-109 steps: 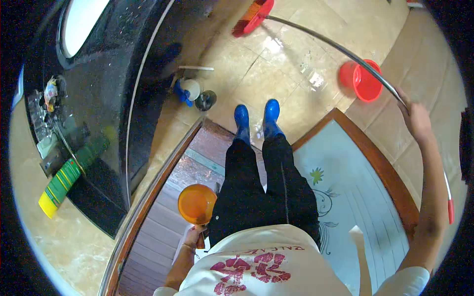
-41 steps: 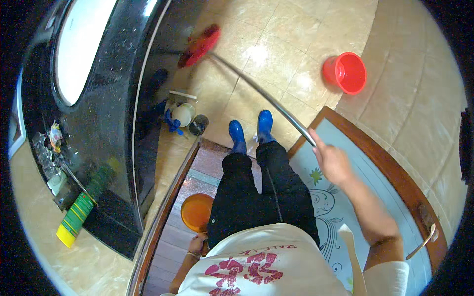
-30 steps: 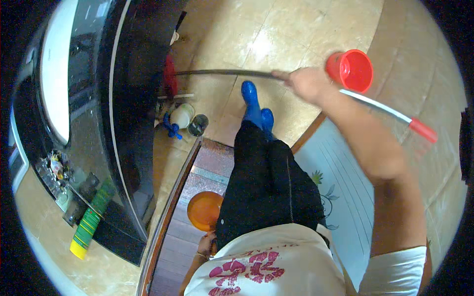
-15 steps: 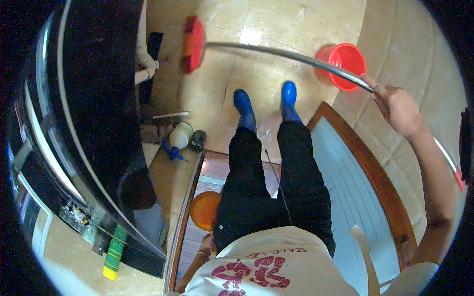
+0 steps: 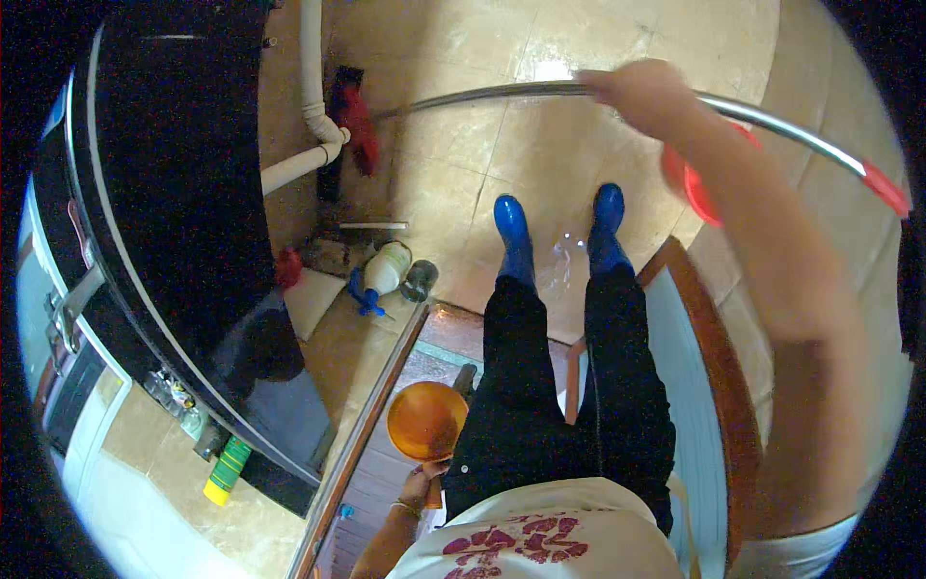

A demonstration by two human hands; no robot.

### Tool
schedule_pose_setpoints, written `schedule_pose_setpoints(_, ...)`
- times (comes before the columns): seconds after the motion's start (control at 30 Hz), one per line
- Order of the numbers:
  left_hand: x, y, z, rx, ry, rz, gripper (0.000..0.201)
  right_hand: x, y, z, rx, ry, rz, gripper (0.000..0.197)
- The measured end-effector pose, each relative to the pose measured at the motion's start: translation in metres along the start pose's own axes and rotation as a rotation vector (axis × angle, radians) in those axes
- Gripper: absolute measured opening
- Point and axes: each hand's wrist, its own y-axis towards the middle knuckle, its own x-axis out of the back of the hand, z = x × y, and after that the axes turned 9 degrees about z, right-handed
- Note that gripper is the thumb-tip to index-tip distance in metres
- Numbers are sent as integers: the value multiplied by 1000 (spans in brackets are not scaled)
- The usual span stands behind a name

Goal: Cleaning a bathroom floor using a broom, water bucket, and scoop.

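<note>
My right hand [image 5: 641, 96] is wrapped around the metal pole of a long-handled floor brush [image 5: 482, 95], a little past the middle of it. The red brush head [image 5: 359, 130] is on the tiled floor at the upper left, close to a white drain pipe [image 5: 313, 116]. The pole's red grip end [image 5: 883, 188] points out to the far right. Low beside my left thigh, my left hand [image 5: 420, 482] is closed on the handle of an orange water dipper [image 5: 427, 420]. Liquid, if any, in the dipper cannot be made out.
A red bucket [image 5: 699, 183] stands at the right, partly behind my right forearm. Left, a black counter [image 5: 183, 193] overhangs the floor. By it lie a white bottle with blue trigger [image 5: 388, 268] and a dark jar [image 5: 420, 281]. A wood-framed doorway [image 5: 694, 285] surrounds my legs.
My right hand has moved left and forward, now further down the pole. The brush head has gone in beside the pipe. The dipper shows more fully, and the whole view has shifted.
</note>
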Motion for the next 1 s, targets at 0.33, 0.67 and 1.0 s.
schedule_pose_setpoints(0.33, 14, 40, 27, -207, 241, 239, 39, 62, -181, -108, -387, 124, 93, 39)
schedule_pose_setpoints(0.67, 15, 14, -18, 49, 209, -15, 37, -3, 23, 54, 6, 120, 31, 34)
schedule_pose_setpoints(1.0, 61, 27, -9, -10, 30, -27, 31, -38, 8, 17, -205, 387, 69, 35)
